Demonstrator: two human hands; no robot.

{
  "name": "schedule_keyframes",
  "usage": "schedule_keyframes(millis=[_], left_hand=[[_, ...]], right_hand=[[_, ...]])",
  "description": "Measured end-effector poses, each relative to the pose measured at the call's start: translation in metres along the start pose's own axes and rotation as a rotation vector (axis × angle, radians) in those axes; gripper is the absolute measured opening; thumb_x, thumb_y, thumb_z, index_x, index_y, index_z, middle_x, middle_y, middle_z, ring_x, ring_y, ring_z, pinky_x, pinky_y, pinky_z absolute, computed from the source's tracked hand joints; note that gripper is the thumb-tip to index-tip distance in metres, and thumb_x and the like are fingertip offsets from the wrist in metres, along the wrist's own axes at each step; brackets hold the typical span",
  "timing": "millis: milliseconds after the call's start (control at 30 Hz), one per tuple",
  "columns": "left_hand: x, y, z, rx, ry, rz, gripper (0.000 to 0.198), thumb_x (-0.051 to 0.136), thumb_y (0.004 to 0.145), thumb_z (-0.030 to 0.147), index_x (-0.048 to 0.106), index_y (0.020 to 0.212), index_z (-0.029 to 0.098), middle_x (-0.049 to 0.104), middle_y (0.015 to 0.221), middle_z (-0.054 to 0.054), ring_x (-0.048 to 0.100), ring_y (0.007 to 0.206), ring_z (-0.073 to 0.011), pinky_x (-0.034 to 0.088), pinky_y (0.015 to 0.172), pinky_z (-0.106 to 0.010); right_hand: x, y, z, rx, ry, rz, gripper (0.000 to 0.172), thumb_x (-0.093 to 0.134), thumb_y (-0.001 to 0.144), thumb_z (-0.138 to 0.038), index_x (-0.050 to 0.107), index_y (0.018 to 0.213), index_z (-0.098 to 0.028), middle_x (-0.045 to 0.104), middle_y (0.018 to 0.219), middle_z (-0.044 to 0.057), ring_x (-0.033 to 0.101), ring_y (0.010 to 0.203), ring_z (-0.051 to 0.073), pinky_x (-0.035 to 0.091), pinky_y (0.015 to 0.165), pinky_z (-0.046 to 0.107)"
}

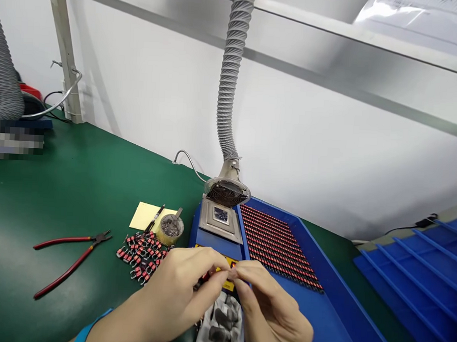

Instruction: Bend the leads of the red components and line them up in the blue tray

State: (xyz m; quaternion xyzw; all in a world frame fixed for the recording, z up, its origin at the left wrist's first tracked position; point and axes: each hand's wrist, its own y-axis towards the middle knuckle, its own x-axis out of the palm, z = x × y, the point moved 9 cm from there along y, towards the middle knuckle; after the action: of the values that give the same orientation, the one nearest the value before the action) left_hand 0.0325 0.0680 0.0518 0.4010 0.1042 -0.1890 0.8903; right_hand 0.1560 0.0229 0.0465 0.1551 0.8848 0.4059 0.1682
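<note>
My left hand (186, 291) and my right hand (269, 313) meet with pinched fingertips in front of the blue solder pot (221, 219). A bit of a small red-and-black part (203, 279) shows under my left fingers; most of it is hidden. What lies between my right fingertips is too small and covered to make out. Left of my hands is a loose pile of small red-and-black parts with bent metal leads (142, 253). Below my fingers lies a whitish glove with dark, stained fingertips (222, 321).
Red-handled pliers (74, 255) lie open on the green table (97, 184). A yellow tub of grey residue (170, 229) stands by yellow paper (140, 216) and a pen (156, 217). A fume hose (229, 84) hangs overhead. Right, a blue tray (320, 329) holds rows of parts.
</note>
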Motion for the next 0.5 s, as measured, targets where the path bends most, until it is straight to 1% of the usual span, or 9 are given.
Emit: schedule_keyframes(millis=[100, 200, 267, 333, 367, 400, 433, 467, 500], left_hand=[[0.004, -0.002, -0.007, -0.096, -0.095, -0.059, 0.011, 0.049, 0.092, 0.013, 0.058, 0.088, 0.019, 0.059, 0.069, 0.007, 0.051, 0.059, -0.0048, 0.038, 0.058, -0.013], [0.006, -0.003, -0.010, -0.152, -0.116, -0.085, 0.012, 0.050, 0.092, 0.013, 0.058, 0.086, 0.020, 0.059, 0.068, 0.007, 0.050, 0.059, -0.0047, 0.037, 0.058, -0.013], [0.007, -0.003, -0.010, -0.152, -0.104, -0.095, 0.012, 0.050, 0.092, 0.013, 0.058, 0.085, 0.020, 0.059, 0.068, 0.007, 0.051, 0.060, -0.0052, 0.038, 0.058, -0.013], [0.008, -0.001, -0.005, -0.081, -0.055, -0.083, 0.013, 0.049, 0.092, 0.012, 0.058, 0.087, 0.019, 0.060, 0.069, 0.006, 0.053, 0.060, -0.0061, 0.039, 0.057, -0.014], [0.007, 0.000, 0.000, -0.010, 0.007, -0.066, 0.014, 0.047, 0.093, 0.013, 0.058, 0.087, 0.018, 0.061, 0.069, 0.004, 0.053, 0.060, -0.0072, 0.039, 0.057, -0.016], [0.007, 0.000, 0.006, 0.074, 0.096, -0.040, 0.017, 0.044, 0.094, 0.013, 0.059, 0.086, 0.017, 0.061, 0.069, 0.003, 0.053, 0.059, -0.0086, 0.039, 0.057, -0.019], [0.007, -0.001, 0.013, 0.159, 0.200, -0.011, 0.022, 0.041, 0.095, 0.014, 0.059, 0.084, 0.016, 0.061, 0.067, 0.002, 0.051, 0.057, -0.0102, 0.038, 0.055, -0.021], [0.008, -0.002, 0.019, 0.231, 0.301, 0.011, 0.026, 0.038, 0.096, 0.014, 0.060, 0.082, 0.015, 0.059, 0.063, 0.001, 0.048, 0.054, -0.0117, 0.036, 0.053, -0.024], [0.009, -0.003, 0.023, 0.282, 0.378, 0.029, 0.029, 0.036, 0.096, 0.014, 0.060, 0.079, 0.015, 0.056, 0.059, 0.001, 0.045, 0.051, -0.0127, 0.034, 0.050, -0.026]], right_hand=[[0.004, 0.002, -0.006, -0.081, -0.008, -0.022, 0.037, 0.060, 0.079, 0.004, 0.069, 0.104, -0.023, 0.069, 0.083, 0.002, 0.063, 0.076, 0.016, 0.050, 0.067, 0.029], [0.002, 0.001, -0.010, -0.159, -0.051, -0.012, 0.040, 0.061, 0.077, 0.006, 0.068, 0.105, -0.021, 0.069, 0.082, 0.003, 0.063, 0.077, 0.018, 0.050, 0.067, 0.032], [0.000, 0.000, -0.013, -0.214, -0.105, -0.006, 0.043, 0.061, 0.076, 0.008, 0.067, 0.107, -0.021, 0.068, 0.081, 0.003, 0.062, 0.076, 0.018, 0.050, 0.066, 0.033], [0.001, -0.001, -0.016, -0.233, -0.154, -0.019, 0.040, 0.060, 0.077, 0.007, 0.067, 0.105, -0.021, 0.068, 0.080, 0.003, 0.062, 0.076, 0.018, 0.050, 0.066, 0.033], [0.002, -0.001, -0.015, -0.203, -0.161, -0.035, 0.034, 0.059, 0.079, 0.004, 0.067, 0.100, -0.021, 0.067, 0.078, 0.003, 0.061, 0.075, 0.018, 0.050, 0.065, 0.032], [0.003, 0.000, -0.010, -0.128, -0.146, -0.053, 0.026, 0.057, 0.082, 0.000, 0.067, 0.094, -0.021, 0.065, 0.076, 0.003, 0.060, 0.072, 0.017, 0.049, 0.064, 0.031], [0.005, 0.001, -0.002, -0.008, -0.098, -0.071, 0.017, 0.056, 0.086, -0.006, 0.065, 0.087, -0.020, 0.062, 0.073, 0.002, 0.059, 0.068, 0.016, 0.048, 0.061, 0.029], [0.007, 0.000, 0.009, 0.139, -0.008, -0.088, 0.015, 0.054, 0.089, -0.013, 0.062, 0.079, -0.020, 0.059, 0.068, 0.001, 0.056, 0.062, 0.014, 0.045, 0.056, 0.026], [0.011, -0.002, 0.020, 0.286, 0.119, -0.103, 0.022, 0.051, 0.092, -0.020, 0.059, 0.072, -0.019, 0.055, 0.061, 0.000, 0.051, 0.054, 0.012, 0.042, 0.050, 0.025]])
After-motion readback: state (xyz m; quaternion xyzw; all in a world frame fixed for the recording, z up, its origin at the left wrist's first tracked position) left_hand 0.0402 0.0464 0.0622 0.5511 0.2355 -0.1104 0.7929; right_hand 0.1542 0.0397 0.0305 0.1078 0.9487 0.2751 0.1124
